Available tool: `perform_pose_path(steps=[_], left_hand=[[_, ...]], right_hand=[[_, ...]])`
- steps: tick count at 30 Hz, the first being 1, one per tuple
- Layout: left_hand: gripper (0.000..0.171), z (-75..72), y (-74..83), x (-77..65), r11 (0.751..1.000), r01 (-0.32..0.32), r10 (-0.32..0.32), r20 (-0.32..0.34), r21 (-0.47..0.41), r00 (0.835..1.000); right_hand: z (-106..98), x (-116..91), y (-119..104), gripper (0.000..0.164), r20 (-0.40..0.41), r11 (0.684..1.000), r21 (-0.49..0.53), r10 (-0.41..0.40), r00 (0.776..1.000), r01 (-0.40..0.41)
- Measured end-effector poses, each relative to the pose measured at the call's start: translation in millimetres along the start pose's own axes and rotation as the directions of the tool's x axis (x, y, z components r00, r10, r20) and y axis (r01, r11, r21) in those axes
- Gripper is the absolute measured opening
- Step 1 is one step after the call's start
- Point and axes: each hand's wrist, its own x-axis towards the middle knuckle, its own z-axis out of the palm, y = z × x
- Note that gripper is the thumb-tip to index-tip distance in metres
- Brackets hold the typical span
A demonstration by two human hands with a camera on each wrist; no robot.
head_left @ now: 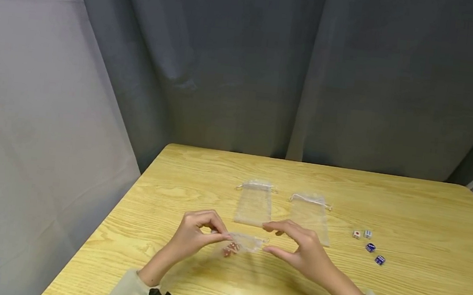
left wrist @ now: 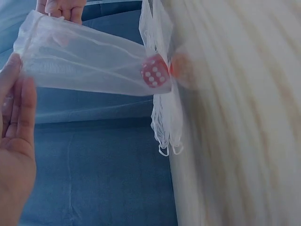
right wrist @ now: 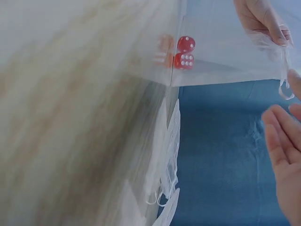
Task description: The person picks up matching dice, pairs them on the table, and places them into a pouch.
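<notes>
A sheer white drawstring pouch (head_left: 249, 242) stands upright off the table in front of me, its mouth at the top. My left hand (head_left: 203, 233) pinches the pouch's mouth at its left side between thumb and fingers. Two red dice (right wrist: 185, 52) with white dots sit in the bottom of the pouch, close over the tabletop. My right hand (head_left: 301, 248) is just right of the pouch, thumb and fingers spread apart with nothing between them. The pouch's drawstring loop (right wrist: 285, 89) hangs beside the right fingertips in the right wrist view.
Two more sheer pouches, a left one (head_left: 254, 204) and a right one (head_left: 310, 218), lie flat beyond my hands. To the right are two white dice (head_left: 356, 234) and two blue dice (head_left: 370, 247) on the wooden table (head_left: 428, 216). A grey curtain (head_left: 244, 71) hangs behind.
</notes>
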Motion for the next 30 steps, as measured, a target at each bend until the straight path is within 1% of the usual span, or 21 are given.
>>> perform_pose_path(steps=[2, 3, 5, 7, 9, 11, 12, 14, 17, 20, 23, 26, 28, 30], left_hand=[[0.013, 0.4, 0.1, 0.4, 1.000, 0.001, -0.001, 0.001, -0.005, 1.000], [0.013, 0.6, 0.1, 0.4, 1.000, 0.001, -0.001, 0.000, -0.006, 1.000], [0.013, 0.7, 0.3, 0.3, 1.000, 0.004, -0.004, -0.001, -0.006, 1.000], [0.013, 0.4, 0.3, -0.2, 1.000, 0.012, -0.012, 0.002, -0.005, 1.000], [0.014, -0.8, 0.6, -1.4, 1.000, 0.026, -0.026, 0.012, -0.011, 1.000], [0.022, -2.9, 1.5, -2.8, 0.999, 0.039, -0.039, 0.028, -0.006, 0.999], [0.028, -4.2, 2.0, -3.7, 0.999, 0.041, -0.041, 0.035, 0.001, 0.999], [0.041, -7.3, 3.9, -5.6, 0.999, 0.035, -0.037, 0.046, 0.038, 0.998], [0.057, -12.1, 8.4, -10.0, 0.992, 0.014, -0.021, 0.052, 0.125, 0.998], [0.065, -15.6, 14.3, -15.9, 0.978, 0.002, -0.012, 0.047, 0.208, 0.999], [0.059, -15.7, 19.3, -20.3, 0.961, -0.025, 0.015, 0.036, 0.274, 0.999], [0.042, -13.3, 22.6, -21.3, 0.945, -0.070, 0.068, 0.017, 0.319, 0.998], [0.030, -12.1, 24.2, -20.8, 0.936, -0.093, 0.098, 0.003, 0.339, 0.995], [0.021, -12.0, 25.8, -20.8, 0.931, -0.098, 0.108, -0.010, 0.353, 0.994]], right_hand=[[1.0, -0.3, -0.4, 0.037, 0.025, 0.999, 0.031, 0.018, 1.000, -0.019], [2.0, -0.1, -0.5, 0.035, 0.026, 0.999, 0.046, 0.005, 1.000, -0.006], [3.8, 0.0, -1.0, 0.031, 0.026, 0.998, 0.063, -0.009, 1.000, 0.007], [5.4, -0.7, -1.9, 0.029, 0.023, 0.998, 0.068, 0.004, 1.000, -0.005], [6.7, -0.8, -2.5, 0.031, 0.002, 0.998, 0.066, -0.014, 1.000, 0.014], [6.9, -0.6, -3.7, 0.031, -0.004, 0.998, 0.063, -0.001, 1.000, 0.001], [7.0, -0.1, -4.3, 0.032, -0.011, 0.998, 0.062, -0.006, 1.000, 0.006], [7.2, 1.1, -5.6, 0.032, -0.021, 0.998, 0.062, -0.013, 1.000, 0.014], [7.8, 3.4, -7.5, 0.032, -0.030, 0.998, 0.057, -0.012, 0.999, 0.014], [8.6, 4.8, -8.9, 0.034, -0.032, 0.999, 0.052, 0.001, 0.999, 0.000], [8.8, 4.8, -10.2, 0.033, -0.028, 0.999, 0.048, 0.027, 0.999, -0.026], [9.1, 4.6, -11.2, 0.032, -0.028, 0.998, 0.053, 0.043, 0.999, -0.041], [9.8, 4.8, -11.8, 0.031, -0.033, 0.998, 0.055, 0.039, 0.999, -0.037], [10.8, 5.7, -12.2, 0.031, -0.047, 0.998, 0.061, 0.013, 0.999, -0.010]])
